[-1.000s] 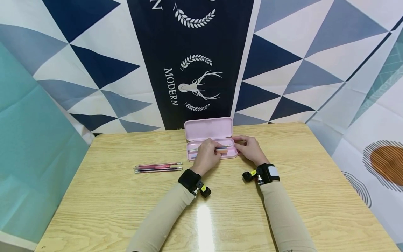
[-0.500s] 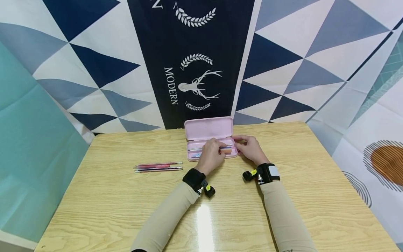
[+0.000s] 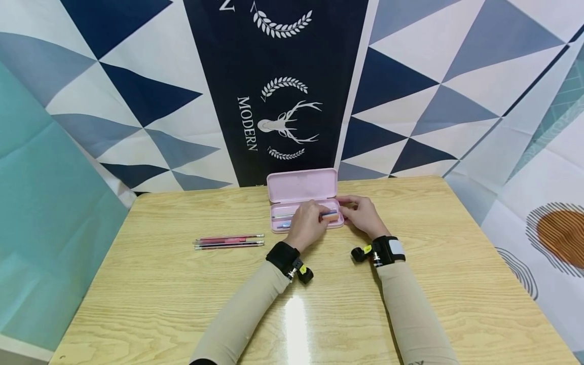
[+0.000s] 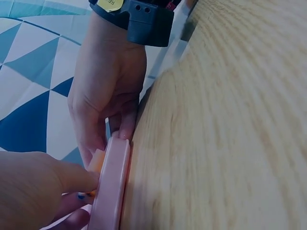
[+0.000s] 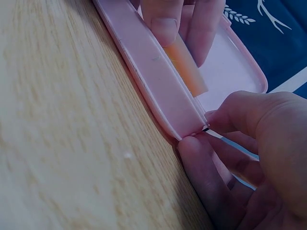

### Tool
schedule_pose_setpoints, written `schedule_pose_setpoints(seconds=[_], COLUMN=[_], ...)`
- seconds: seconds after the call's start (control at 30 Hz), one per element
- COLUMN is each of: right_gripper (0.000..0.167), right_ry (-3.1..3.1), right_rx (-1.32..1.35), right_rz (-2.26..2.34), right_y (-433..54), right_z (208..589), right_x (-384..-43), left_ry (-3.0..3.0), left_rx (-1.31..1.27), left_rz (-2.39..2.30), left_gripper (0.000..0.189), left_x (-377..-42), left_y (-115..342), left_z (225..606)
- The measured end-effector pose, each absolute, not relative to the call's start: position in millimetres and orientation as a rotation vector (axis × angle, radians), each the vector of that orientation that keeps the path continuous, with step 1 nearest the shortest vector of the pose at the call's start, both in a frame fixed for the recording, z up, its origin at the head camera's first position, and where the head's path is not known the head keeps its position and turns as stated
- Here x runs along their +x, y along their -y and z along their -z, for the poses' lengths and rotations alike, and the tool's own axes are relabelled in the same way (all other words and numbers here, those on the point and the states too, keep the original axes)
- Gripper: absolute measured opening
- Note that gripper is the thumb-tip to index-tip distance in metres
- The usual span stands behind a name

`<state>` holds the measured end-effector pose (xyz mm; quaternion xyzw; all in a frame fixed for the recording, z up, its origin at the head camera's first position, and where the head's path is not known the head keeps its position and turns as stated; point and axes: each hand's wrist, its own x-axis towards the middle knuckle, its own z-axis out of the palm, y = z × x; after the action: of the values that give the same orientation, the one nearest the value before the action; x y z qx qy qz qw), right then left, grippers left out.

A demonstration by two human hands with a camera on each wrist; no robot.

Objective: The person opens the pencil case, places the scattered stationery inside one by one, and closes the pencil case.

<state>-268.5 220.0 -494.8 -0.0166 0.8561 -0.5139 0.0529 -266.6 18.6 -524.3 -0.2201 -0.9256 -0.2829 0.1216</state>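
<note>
A pink pencil case (image 3: 302,186) lies open at the back of the table, its lid raised against the wall. My left hand (image 3: 307,226) reaches over the lower tray and pinches an orange-and-blue eraser (image 3: 330,217) near the right end. In the right wrist view, the eraser (image 5: 184,67) rises above the case's front wall (image 5: 158,72), below the left fingertips (image 5: 164,29). My right hand (image 3: 362,217) grips the case's right end between thumb and fingers. A slim pencil (image 3: 284,216) and a small light-blue item (image 3: 285,225) lie in the tray, partly hidden by the left hand.
Several pencils or pens (image 3: 229,242) lie side by side on the wooden table (image 3: 159,294), left of the case. A patterned cloth wall (image 3: 292,66) stands directly behind the table's back edge.
My left hand has moved slightly right along the tray with the eraser, uncovering more of the light-blue item. The right hand stays at the case's end.
</note>
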Motion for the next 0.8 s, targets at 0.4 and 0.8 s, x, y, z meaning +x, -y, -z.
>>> schedule_pose_setpoints(seconds=[0.4,0.8], right_gripper=[0.04,0.039], right_ry=[-2.613,-2.626], right_rx=[-0.076,-0.086], right_rz=[1.564,1.547], right_y=[-220.4,-220.6], right_z=[495.0,495.0], right_x=[-269.4,-269.2], left_ry=[2.737,2.723], left_rx=[-0.691,-0.725], left_rz=[0.81,0.887], left_gripper=[0.021,0.006], left_x=[-275.1,-277.7], left_y=[-15.7,-16.9], left_z=[522.8,527.6])
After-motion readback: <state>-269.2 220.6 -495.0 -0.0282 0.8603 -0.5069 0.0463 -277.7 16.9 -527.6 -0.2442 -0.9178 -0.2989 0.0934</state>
